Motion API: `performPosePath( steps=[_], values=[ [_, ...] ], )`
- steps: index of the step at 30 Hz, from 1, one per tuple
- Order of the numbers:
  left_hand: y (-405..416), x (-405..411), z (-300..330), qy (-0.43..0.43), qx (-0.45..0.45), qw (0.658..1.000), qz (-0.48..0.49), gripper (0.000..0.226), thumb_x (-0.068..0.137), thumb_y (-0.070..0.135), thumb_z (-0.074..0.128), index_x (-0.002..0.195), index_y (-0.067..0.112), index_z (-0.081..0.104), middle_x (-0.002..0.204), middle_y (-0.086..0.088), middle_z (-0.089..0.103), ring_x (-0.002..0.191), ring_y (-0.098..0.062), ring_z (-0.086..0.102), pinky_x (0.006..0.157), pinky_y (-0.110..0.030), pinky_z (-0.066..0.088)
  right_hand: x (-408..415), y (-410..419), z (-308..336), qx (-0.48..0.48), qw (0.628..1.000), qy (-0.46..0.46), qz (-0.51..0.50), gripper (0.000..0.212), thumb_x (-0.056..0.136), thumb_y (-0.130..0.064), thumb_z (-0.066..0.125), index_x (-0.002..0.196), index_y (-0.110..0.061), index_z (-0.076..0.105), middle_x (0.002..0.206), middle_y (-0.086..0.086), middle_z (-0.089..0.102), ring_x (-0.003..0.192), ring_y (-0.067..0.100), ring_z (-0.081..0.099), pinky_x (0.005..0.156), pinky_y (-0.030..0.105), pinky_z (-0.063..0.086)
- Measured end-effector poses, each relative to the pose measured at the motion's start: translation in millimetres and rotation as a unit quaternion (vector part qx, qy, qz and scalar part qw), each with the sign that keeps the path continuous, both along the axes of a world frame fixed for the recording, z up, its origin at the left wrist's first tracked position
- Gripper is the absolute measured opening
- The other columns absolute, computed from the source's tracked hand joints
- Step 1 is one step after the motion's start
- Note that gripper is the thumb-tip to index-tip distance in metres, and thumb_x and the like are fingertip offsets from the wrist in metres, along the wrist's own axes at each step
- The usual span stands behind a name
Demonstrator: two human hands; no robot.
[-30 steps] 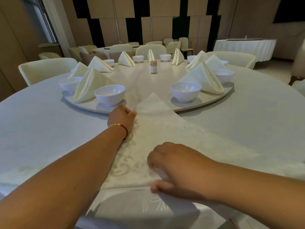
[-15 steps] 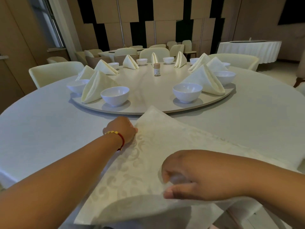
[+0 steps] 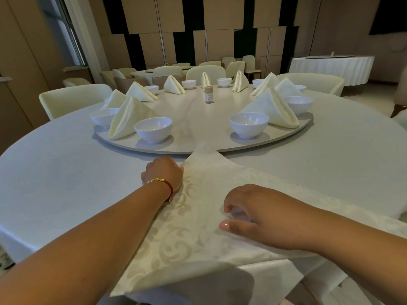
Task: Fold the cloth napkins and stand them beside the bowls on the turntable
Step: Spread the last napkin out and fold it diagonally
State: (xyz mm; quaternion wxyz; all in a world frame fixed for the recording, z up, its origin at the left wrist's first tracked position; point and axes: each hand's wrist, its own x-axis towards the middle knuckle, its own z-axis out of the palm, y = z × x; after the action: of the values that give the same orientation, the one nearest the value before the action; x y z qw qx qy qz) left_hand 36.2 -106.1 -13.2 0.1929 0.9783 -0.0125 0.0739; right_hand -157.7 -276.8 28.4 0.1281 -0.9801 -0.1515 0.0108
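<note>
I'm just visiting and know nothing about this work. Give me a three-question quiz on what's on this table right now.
1. True or false: the napkin under the hands is already standing on the turntable.
2. Which hand wears a bracelet: A left, B right?
3. Fill in: the small bottle stands on the ____.

Key: 1 false, it lies flat on the table, its tip near the turntable's edge; 2 A; 3 turntable.

We have one wide-angle head view, looking forward and down from the near edge of the counter (image 3: 55, 183), close over both forearms, with the turntable (image 3: 198, 119) farther off and chairs beyond.
</note>
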Motion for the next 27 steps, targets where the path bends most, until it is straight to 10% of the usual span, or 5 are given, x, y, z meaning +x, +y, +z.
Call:
performPosePath(
  steps=[11,17,24,27],
  values=[
    [-1.6,-3.3,0.5,-0.010,0.046,0.999,0.005,0.028,0.093,0.036,0.046,0.110,0.017,0.059,0.108,-0.006,0.061,0.101,-0.027,0.055,0.092,-0.044,0.047,23.7,8.7,-5.5,0.014,0.998,0.001,-0.067,0.062,0.092,-0.062,0.037,0.143,-0.026,0.035,0.144,-0.008,0.041,0.130,0.011,0.037,0.103,0.026,0.033],
    [-1.6,-10.5,5.9,-0.001,0.038,0.999,-0.001,0.048,0.091,0.041,0.055,0.129,0.013,0.046,0.127,-0.011,0.050,0.119,-0.030,0.045,0.097,-0.042,0.042,31.1,10.1,-32.4,-0.092,0.992,0.073,-0.045,0.073,0.094,-0.065,0.015,0.154,-0.026,-0.002,0.162,-0.003,-0.009,0.148,0.014,-0.011,0.120,0.038,-0.002],
    [1.3,-107.9,16.9,0.014,0.132,0.961,-0.242,0.052,0.099,0.048,0.033,0.135,0.011,0.043,0.139,-0.011,0.041,0.127,-0.028,0.036,0.105,-0.033,0.029,34.5,7.8,-42.7,-0.115,0.990,0.061,-0.051,0.068,0.097,-0.060,0.011,0.154,-0.027,-0.007,0.161,-0.003,-0.013,0.147,0.013,-0.015,0.120,0.038,-0.007],
    [13.5,-135.1,-1.8,0.066,0.194,0.945,-0.254,0.078,0.091,0.066,0.013,0.153,0.018,0.010,0.160,-0.002,0.008,0.147,-0.018,0.007,0.120,-0.037,0.009,32.0,5.5,-44.2,-0.111,0.991,0.057,-0.057,0.067,0.097,-0.059,0.012,0.153,-0.027,-0.008,0.161,-0.004,-0.014,0.147,0.012,-0.015,0.120,0.037,-0.007]
  ],
)
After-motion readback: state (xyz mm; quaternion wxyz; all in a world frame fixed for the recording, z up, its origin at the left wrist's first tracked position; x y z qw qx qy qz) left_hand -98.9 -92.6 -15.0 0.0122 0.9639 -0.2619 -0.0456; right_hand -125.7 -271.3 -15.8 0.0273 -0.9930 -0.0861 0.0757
